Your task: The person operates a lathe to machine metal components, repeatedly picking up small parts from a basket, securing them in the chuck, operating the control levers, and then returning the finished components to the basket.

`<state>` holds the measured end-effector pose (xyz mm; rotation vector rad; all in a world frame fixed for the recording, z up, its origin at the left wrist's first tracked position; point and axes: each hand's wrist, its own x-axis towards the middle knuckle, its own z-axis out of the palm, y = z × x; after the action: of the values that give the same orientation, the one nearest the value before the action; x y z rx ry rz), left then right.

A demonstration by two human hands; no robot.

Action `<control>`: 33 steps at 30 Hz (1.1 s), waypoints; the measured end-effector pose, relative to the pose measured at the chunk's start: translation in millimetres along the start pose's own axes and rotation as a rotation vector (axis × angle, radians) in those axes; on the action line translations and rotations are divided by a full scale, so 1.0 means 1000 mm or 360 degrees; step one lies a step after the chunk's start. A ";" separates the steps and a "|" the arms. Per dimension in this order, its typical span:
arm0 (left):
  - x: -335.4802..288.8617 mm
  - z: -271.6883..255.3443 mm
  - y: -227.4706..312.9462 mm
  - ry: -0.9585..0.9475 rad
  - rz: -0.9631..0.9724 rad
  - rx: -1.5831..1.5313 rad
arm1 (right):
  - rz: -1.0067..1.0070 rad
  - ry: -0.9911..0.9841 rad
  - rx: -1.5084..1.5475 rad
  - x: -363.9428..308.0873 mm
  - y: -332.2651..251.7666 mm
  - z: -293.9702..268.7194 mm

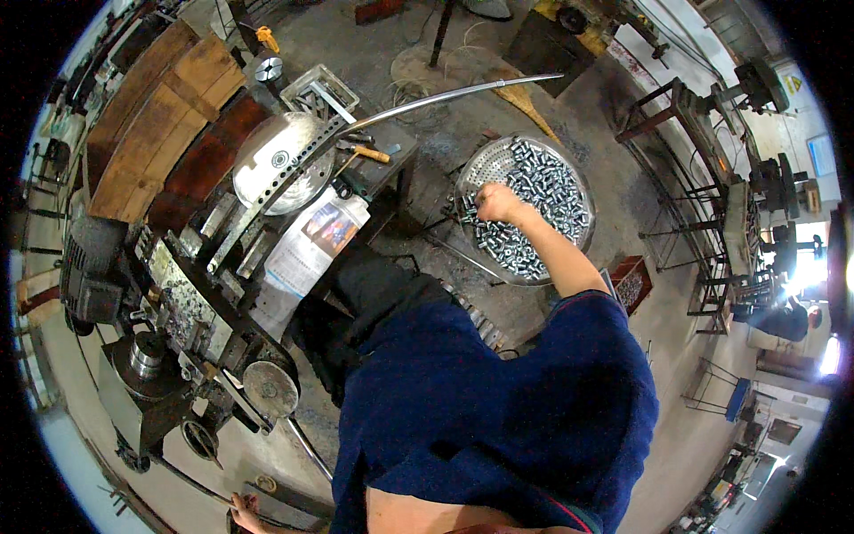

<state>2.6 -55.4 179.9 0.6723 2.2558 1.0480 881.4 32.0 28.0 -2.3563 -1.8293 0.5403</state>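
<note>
My right hand [500, 203] reaches over the left part of a round, perforated metal basin [487, 163]. Its fingers are curled closed, and what they hold, if anything, is hidden. Many short, shiny metal cylinders [556, 191] fill most of that basin. Far off at the lower left, my left hand [245, 513] is closed around a long dark bar [200, 485] running out from the machine [147, 365]. A round metal disc [270, 389] and a handwheel [202, 442] sit on the machine near that hand.
A long curved metal bar [427, 101] crosses above a bench with a newspaper [316, 240], a round metal lid [267, 178] and a wooden-handled tool [372, 154]. A red bin [630, 283] stands right of the basin. Metal racks [680, 160] line the right side. Another person [778, 322] is far right.
</note>
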 end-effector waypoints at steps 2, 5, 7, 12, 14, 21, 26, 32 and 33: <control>0.009 -0.005 -0.008 -0.0036 0.0015 -0.0004 | 0.0071 -0.0026 -0.0079 0.005 0.007 0.015; 0.020 -0.012 -0.021 -0.0077 0.0039 0.0000 | 0.0253 -0.0093 -0.0123 0.014 0.000 0.013; 0.030 -0.016 -0.028 -0.0120 0.0058 -0.0004 | 0.0453 -0.0154 -0.0040 0.021 -0.011 -0.001; 0.055 -0.033 -0.048 -0.0139 0.0082 0.0116 | 0.0323 -0.0300 -0.0353 0.023 -0.037 -0.015; 0.053 -0.043 -0.072 -0.0013 0.0089 0.0160 | 0.0293 -0.0262 -0.0309 0.027 -0.038 -0.015; -0.004 -0.002 0.051 0.0144 0.0620 0.1427 | -0.0195 0.0310 0.0151 0.015 -0.086 -0.069; -0.113 0.122 0.184 -0.0471 0.1146 0.0013 | -0.1368 0.0142 0.0974 -0.002 -0.272 -0.108; -0.122 0.199 0.189 -0.1137 0.1159 0.0003 | -0.2485 0.0441 0.1535 -0.053 -0.450 -0.077; -0.101 0.199 0.170 -0.1100 0.1100 -0.0023 | -0.2526 0.0445 0.1436 -0.057 -0.456 -0.082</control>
<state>241.7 79.8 235.6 1.5910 1.4280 0.9121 479.8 110.0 253.1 -0.1318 -1.9557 0.5029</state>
